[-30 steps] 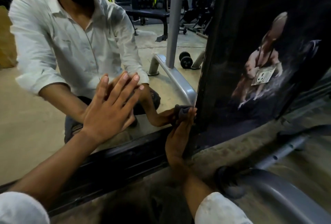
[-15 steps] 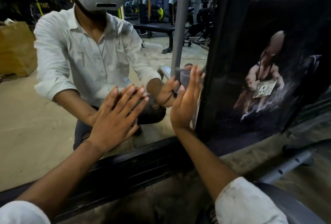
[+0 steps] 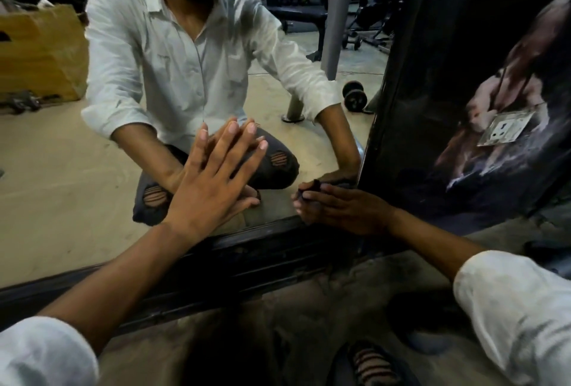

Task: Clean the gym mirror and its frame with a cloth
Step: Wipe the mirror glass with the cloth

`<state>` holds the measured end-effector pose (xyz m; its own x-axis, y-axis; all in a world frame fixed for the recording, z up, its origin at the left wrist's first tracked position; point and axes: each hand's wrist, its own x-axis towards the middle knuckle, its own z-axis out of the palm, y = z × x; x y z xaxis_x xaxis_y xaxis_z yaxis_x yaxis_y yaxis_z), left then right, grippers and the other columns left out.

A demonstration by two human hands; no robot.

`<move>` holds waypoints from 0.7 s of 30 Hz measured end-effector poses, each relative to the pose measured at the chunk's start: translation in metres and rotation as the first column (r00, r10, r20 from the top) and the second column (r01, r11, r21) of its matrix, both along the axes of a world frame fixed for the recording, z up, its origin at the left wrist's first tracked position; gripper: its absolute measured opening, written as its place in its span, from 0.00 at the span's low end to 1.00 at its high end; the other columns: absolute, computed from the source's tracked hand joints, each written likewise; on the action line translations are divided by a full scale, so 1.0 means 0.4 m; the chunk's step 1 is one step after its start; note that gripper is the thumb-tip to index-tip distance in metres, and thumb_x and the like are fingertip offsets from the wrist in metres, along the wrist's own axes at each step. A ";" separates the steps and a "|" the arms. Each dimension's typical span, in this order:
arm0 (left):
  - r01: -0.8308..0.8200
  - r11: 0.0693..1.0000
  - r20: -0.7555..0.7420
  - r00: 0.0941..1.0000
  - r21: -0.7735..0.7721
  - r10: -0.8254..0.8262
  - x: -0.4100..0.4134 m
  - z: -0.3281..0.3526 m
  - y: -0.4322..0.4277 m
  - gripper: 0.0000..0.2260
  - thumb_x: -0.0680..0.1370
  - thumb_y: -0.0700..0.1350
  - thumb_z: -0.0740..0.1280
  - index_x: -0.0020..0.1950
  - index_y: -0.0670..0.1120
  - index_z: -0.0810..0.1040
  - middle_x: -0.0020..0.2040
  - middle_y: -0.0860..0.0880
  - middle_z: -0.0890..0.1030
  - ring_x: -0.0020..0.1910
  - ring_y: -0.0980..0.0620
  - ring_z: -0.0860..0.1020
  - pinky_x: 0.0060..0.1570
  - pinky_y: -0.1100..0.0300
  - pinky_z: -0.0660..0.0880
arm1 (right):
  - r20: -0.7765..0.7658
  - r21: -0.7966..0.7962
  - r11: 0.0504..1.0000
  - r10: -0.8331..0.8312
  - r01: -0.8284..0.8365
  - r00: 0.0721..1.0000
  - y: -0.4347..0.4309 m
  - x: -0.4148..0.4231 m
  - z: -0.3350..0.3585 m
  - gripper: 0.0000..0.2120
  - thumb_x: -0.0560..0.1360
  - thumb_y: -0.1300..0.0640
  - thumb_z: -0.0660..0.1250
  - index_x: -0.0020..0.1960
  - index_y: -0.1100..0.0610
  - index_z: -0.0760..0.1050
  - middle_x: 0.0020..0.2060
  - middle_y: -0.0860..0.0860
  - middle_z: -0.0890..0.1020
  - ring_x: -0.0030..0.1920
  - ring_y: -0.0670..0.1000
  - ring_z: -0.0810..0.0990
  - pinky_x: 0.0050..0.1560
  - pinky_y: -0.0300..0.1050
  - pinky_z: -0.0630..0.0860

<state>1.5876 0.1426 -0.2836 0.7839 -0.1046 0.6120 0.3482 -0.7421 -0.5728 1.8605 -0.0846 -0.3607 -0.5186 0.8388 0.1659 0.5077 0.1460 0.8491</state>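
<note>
**Low in the corner, cloth against the glass**

We're crouched at the large floor-level gym mirror [image 3: 61,175]. Our left hand [image 3: 213,182] is spread wide, fingers straight, palm pressed flat on the glass just above the black ribbed bottom frame [image 3: 247,259]. It looks like a brace and nothing more.

Over to the right, our right hand [image 3: 343,209] has its fingers curled round a small dark bunched cloth [image 3: 309,191]. The cloth sits against the glass in the lower right corner, near where the bottom frame meets the dark upright edge [image 3: 383,114]. Only a wad of it pokes out past the fingertips, and the rest is hidden inside the grip.

We'd call the cloth soft and light, something that crushes to whatever shape we squeeze. The best hold is the one we have, balled in the fingers with a pad of fabric leading. That way it can be pushed into the corner and along the grooves of the frame, which look grimy to us.

The glass is another matter: smooth, rigid and, we'd judge, breakable, so it wants steady pressure rather than jabs. The flat palm will likely leave a print that needs wiping too.

Just right of the mirror stands a dark poster panel [image 3: 448,46] carrying a white wall socket [image 3: 506,129].
</note>
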 end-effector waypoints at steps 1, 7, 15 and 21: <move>0.000 1.000 -0.007 1.000 -0.005 0.000 -0.003 0.003 -0.003 0.42 0.83 0.65 0.64 0.88 0.45 0.50 0.87 0.40 0.46 0.86 0.37 0.46 0.82 0.32 0.44 | 0.011 -0.016 1.000 0.022 -0.022 1.000 0.002 -0.001 0.027 0.27 0.88 0.61 0.54 0.85 0.58 0.54 0.85 0.55 0.55 0.84 0.58 0.55 0.83 0.58 0.54; -0.005 1.000 -0.058 0.998 0.019 0.006 -0.084 0.046 0.016 0.37 0.83 0.57 0.63 0.87 0.44 0.54 0.87 0.40 0.49 0.86 0.38 0.51 0.81 0.32 0.52 | -0.273 0.296 0.955 0.071 0.013 0.959 0.109 -0.066 0.370 0.26 0.87 0.61 0.50 0.84 0.60 0.57 0.83 0.58 0.59 0.83 0.63 0.56 0.82 0.65 0.54; -0.156 0.985 -0.048 0.987 -0.069 0.153 -0.216 -0.027 0.066 0.42 0.80 0.61 0.63 0.88 0.44 0.51 0.87 0.38 0.49 0.86 0.36 0.49 0.80 0.27 0.51 | -0.328 0.250 0.968 0.082 0.003 0.941 0.205 -0.156 0.156 0.24 0.89 0.52 0.50 0.85 0.50 0.58 0.83 0.54 0.61 0.84 0.59 0.53 0.79 0.68 0.60; -0.217 0.974 -0.006 0.976 -0.069 0.217 -0.186 -0.058 0.056 0.55 0.73 0.63 0.78 0.87 0.41 0.50 0.86 0.35 0.46 0.86 0.33 0.46 0.80 0.26 0.45 | -0.106 -0.046 0.964 0.256 -0.262 0.961 0.164 -0.158 -0.037 0.26 0.89 0.54 0.57 0.84 0.60 0.58 0.83 0.58 0.61 0.83 0.58 0.61 0.81 0.56 0.62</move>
<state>1.5133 0.1650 -0.3068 0.7826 0.1100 0.6128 0.5057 -0.6865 -0.5225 1.7973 -0.0192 -0.3755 -0.7031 0.6877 0.1809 0.5261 0.3319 0.7830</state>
